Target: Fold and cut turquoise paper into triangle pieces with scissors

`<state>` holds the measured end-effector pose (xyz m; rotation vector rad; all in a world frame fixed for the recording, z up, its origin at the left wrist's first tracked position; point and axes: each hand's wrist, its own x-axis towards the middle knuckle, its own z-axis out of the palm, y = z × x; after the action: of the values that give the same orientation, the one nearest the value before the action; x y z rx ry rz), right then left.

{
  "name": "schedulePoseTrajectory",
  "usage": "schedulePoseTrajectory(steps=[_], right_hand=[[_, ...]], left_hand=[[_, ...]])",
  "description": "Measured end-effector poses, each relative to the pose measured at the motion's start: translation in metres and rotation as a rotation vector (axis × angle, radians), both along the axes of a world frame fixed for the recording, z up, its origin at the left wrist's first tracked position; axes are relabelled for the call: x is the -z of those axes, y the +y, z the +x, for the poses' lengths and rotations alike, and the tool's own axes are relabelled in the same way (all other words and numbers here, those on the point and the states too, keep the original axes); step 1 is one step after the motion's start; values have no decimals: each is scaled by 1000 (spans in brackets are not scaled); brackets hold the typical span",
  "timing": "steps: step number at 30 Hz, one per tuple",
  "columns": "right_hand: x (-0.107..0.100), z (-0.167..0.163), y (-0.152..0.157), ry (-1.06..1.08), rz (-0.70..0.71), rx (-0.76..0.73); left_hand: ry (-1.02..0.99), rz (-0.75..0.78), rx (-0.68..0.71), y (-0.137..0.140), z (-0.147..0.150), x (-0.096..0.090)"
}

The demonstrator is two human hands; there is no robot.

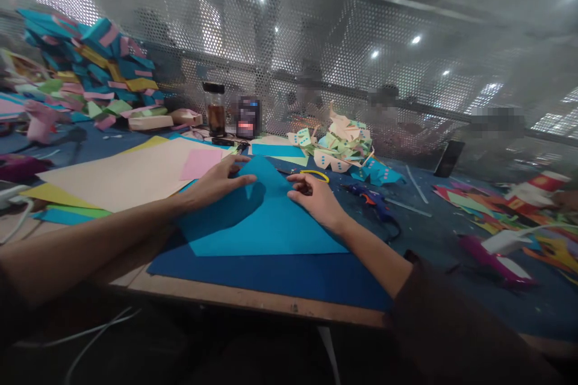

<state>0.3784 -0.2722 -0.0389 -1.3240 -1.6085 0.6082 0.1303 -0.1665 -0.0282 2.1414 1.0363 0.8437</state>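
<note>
A bright blue sheet of paper [253, 228] lies in front of me with its point facing away, roughly triangular in outline. My left hand [221, 183] hovers at its left side, fingers stretched and thumb apart, casting a shadow on the paper. At the right slanting edge is my right hand [316, 198], its fingers loosely curled with a gap between thumb and forefinger; I see nothing held there. Yellow-handled scissors [316, 175] lie just beyond the right hand. A blue glue gun [372, 200] rests to the right of it.
Stacked large sheets [117, 177] and a pink square [201, 164] lie left. Behind stand a bottle [215, 111], a paper-shape pile [345, 141] and a perforated screen [293, 42]. Folded blue pieces [97, 63] heap up far left. Right are paper scraps [474, 201] and a purple-white device [499, 261].
</note>
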Motion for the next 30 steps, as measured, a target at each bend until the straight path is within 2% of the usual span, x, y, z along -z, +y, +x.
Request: schedulePoseTrajectory(steps=[6, 13, 17, 21, 23, 27, 30], right_hand=[[-2, 16, 5, 202, -24, 81], [-6, 29, 8, 336, 55, 213], [-9, 36, 8, 414, 101, 218], [-10, 38, 8, 467, 102, 216], [-10, 38, 8, 479, 95, 212], [-11, 35, 6, 430, 73, 177], [-12, 32, 2, 371, 55, 148]], left_hand=[[-122, -114, -60, -1, -4, -15], [-284, -252, -74, 1, -7, -15], [-414, -447, 93, 6, -8, -11], [-326, -547, 237, 8, -7, -4], [-267, -544, 211, 8, -6, -1], [-200, -441, 61, 8, -6, 1], [-129, -364, 32, 8, -6, -3]])
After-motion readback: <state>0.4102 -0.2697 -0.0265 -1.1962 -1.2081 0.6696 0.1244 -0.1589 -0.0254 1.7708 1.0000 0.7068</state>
